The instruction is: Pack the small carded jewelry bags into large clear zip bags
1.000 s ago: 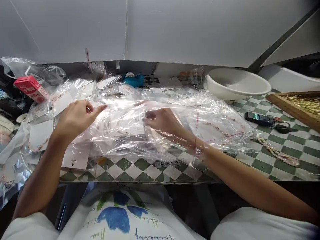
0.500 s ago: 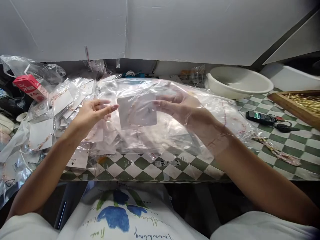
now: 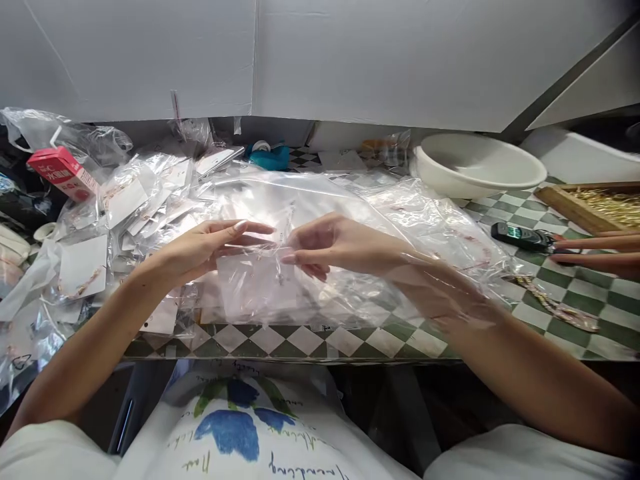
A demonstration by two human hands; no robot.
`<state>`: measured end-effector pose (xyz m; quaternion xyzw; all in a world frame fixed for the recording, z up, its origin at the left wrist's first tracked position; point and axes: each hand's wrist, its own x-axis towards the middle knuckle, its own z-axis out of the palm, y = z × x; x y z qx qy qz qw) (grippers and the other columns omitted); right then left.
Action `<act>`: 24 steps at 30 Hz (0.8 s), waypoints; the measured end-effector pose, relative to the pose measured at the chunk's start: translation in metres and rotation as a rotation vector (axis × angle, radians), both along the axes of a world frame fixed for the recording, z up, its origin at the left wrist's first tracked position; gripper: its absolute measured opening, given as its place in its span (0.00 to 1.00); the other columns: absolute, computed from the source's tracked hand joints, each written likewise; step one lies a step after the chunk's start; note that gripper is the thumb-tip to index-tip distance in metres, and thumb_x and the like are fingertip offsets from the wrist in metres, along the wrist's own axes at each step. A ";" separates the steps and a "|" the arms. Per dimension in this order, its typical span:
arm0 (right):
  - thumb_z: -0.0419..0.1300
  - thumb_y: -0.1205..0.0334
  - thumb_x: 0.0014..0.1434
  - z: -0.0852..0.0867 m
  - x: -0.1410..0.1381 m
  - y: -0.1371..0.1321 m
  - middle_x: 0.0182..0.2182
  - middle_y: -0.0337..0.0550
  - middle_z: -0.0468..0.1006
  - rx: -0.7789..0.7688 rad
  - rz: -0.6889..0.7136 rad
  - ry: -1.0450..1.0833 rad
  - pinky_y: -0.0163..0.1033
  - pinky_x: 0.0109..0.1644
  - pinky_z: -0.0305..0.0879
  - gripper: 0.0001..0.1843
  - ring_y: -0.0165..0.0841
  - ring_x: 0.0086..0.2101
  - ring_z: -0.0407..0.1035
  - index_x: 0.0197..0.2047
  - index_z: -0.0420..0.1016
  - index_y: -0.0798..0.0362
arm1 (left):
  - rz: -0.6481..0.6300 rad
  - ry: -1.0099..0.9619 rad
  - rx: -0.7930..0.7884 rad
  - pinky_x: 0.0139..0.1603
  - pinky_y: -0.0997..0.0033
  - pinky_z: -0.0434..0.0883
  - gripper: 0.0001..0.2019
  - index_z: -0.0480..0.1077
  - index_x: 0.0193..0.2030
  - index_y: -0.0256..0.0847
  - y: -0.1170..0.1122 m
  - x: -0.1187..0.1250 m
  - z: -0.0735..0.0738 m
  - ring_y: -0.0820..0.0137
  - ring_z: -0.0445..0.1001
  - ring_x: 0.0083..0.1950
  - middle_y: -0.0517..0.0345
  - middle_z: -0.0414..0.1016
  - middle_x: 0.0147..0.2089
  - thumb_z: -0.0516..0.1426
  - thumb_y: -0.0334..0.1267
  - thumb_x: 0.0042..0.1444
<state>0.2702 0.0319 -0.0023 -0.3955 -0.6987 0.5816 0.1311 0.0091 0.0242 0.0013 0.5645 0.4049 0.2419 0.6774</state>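
A large clear plastic bag (image 3: 300, 200) lies spread over the table, and my right forearm shows through its film. A white jewellery card (image 3: 255, 290) sits low between my hands, seen through the plastic, with a thin pale chain (image 3: 281, 243) rising from it. My right hand (image 3: 330, 247) pinches at the card's upper edge, thumb and finger together. My left hand (image 3: 210, 250) sits just left of the card, fingers extended and nearly touching its top edge. Whether the right hand is inside the bag is hard to tell.
Several small bags with cards (image 3: 135, 200) heap up on the left. A white basin (image 3: 475, 163), a key fob (image 3: 520, 237) and a wooden tray of gold strands (image 3: 595, 210) lie to the right on the green-checked tabletop (image 3: 575, 300). Another person's fingers (image 3: 600, 250) enter from the right edge.
The white card has dropped from between my raised hands to a lower spot in the bag. My hands have come closer together, and the bag has flattened.
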 end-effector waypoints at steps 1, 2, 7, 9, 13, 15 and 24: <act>0.74 0.45 0.55 -0.001 -0.003 0.001 0.22 0.37 0.76 -0.044 0.031 0.027 0.35 0.29 0.64 0.21 0.25 0.22 0.69 0.33 0.80 0.56 | -0.006 -0.007 0.005 0.57 0.72 0.76 0.15 0.81 0.56 0.48 0.000 0.001 -0.001 0.65 0.79 0.61 0.53 0.82 0.60 0.58 0.49 0.71; 0.74 0.45 0.54 -0.002 -0.007 0.002 0.23 0.39 0.78 -0.087 0.061 0.044 0.35 0.29 0.66 0.21 0.26 0.23 0.71 0.33 0.79 0.56 | -0.005 -0.004 0.014 0.59 0.72 0.75 0.15 0.81 0.56 0.49 0.000 0.001 -0.002 0.66 0.79 0.61 0.54 0.83 0.59 0.58 0.49 0.71; 0.72 0.42 0.56 -0.012 -0.017 0.010 0.31 0.47 0.85 -0.239 0.173 0.068 0.37 0.37 0.76 0.25 0.34 0.31 0.81 0.41 0.77 0.57 | -0.034 0.066 0.061 0.61 0.68 0.75 0.19 0.80 0.58 0.50 0.008 -0.005 -0.006 0.64 0.82 0.58 0.52 0.85 0.54 0.59 0.54 0.68; 0.71 0.43 0.58 -0.020 -0.018 0.013 0.33 0.48 0.86 -0.276 0.181 0.113 0.37 0.38 0.78 0.24 0.34 0.32 0.82 0.41 0.75 0.57 | -0.048 0.112 0.077 0.59 0.67 0.76 0.17 0.82 0.54 0.47 0.014 -0.011 -0.006 0.63 0.83 0.54 0.50 0.86 0.50 0.63 0.53 0.65; 0.70 0.47 0.61 -0.036 -0.024 0.012 0.35 0.48 0.86 -0.353 0.230 0.220 0.32 0.32 0.76 0.21 0.34 0.34 0.83 0.39 0.71 0.55 | 0.013 0.154 0.062 0.53 0.65 0.80 0.10 0.86 0.40 0.42 0.020 -0.018 -0.006 0.62 0.86 0.46 0.48 0.87 0.43 0.71 0.45 0.55; 0.68 0.47 0.63 -0.039 -0.027 0.008 0.37 0.48 0.87 -0.401 0.241 0.223 0.30 0.28 0.74 0.19 0.35 0.36 0.83 0.42 0.71 0.55 | 0.000 0.159 0.058 0.50 0.66 0.81 0.08 0.86 0.39 0.42 0.019 -0.016 -0.006 0.63 0.86 0.44 0.48 0.87 0.43 0.70 0.42 0.56; 0.65 0.52 0.68 -0.033 -0.040 -0.012 0.40 0.49 0.87 -0.583 0.167 0.303 0.34 0.44 0.79 0.13 0.34 0.42 0.84 0.43 0.70 0.52 | 0.085 0.252 0.564 0.40 0.69 0.81 0.06 0.83 0.40 0.37 0.008 -0.003 -0.010 0.66 0.83 0.38 0.50 0.86 0.38 0.64 0.35 0.62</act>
